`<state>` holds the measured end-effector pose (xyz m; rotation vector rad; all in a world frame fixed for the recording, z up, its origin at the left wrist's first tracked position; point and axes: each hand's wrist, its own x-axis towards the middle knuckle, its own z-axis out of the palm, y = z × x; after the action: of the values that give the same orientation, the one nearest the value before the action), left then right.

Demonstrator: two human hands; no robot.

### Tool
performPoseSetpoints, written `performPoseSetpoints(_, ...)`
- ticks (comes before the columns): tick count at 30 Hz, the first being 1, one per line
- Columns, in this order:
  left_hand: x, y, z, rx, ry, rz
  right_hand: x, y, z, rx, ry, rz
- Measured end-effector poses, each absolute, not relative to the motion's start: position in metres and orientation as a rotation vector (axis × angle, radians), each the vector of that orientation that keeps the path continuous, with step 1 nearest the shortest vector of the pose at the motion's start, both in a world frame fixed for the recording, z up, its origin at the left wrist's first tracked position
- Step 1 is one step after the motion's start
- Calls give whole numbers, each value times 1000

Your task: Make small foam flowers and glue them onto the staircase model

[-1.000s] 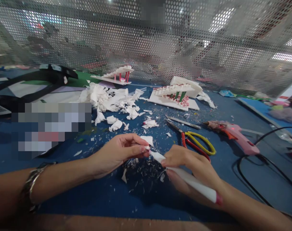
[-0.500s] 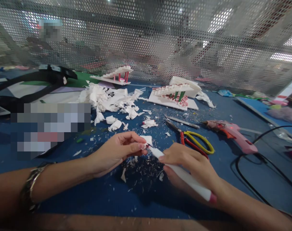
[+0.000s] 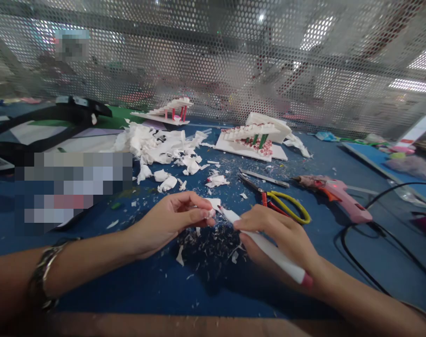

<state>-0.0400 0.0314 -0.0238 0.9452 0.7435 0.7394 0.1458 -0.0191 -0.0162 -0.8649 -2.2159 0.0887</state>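
My left hand (image 3: 179, 217) pinches a small white piece (image 3: 210, 213) with reddish marks between thumb and fingers; its exact kind is too small to make out. In my right hand (image 3: 279, 234) is a white marker pen (image 3: 272, 252) with a dark red tip and a red end, held like a pencil. The tip points at the small piece and sits a little to its right. A white scrap (image 3: 214, 203) shows just behind the fingertips. White shavings (image 3: 213, 243) are scattered on the blue tabletop below both hands.
Beyond my hands lie torn white scraps (image 3: 153, 145) and two small stair models (image 3: 249, 133) (image 3: 169, 111). To the right are scissors (image 3: 290, 206), a metal blade (image 3: 265, 178), and a pink glue gun (image 3: 346, 196) with a black cable (image 3: 346, 248). A perforated metal screen (image 3: 213, 61) stands behind.
The marker tip has drawn back slightly from the small piece and lifted a little. My left hand stays almost in place, still pinching the piece.
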Motion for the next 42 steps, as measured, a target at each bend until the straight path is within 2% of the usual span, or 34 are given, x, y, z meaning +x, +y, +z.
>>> performPoseSetpoints(11,-39,31,-24,924,708,732,145,-18,-16,-731,-2220,143)
performPoseSetpoints(23,-40,33,-27,1138,555,796,148,-20,-12,-880,-2160,313)
performPoseSetpoints(26,-41,32,-27,1142,599,768,148,-20,-12,-800,-2177,345)
performPoseSetpoints(42,-42,30,-29,1164,598,777,148,-21,-9,-828,-2167,276)
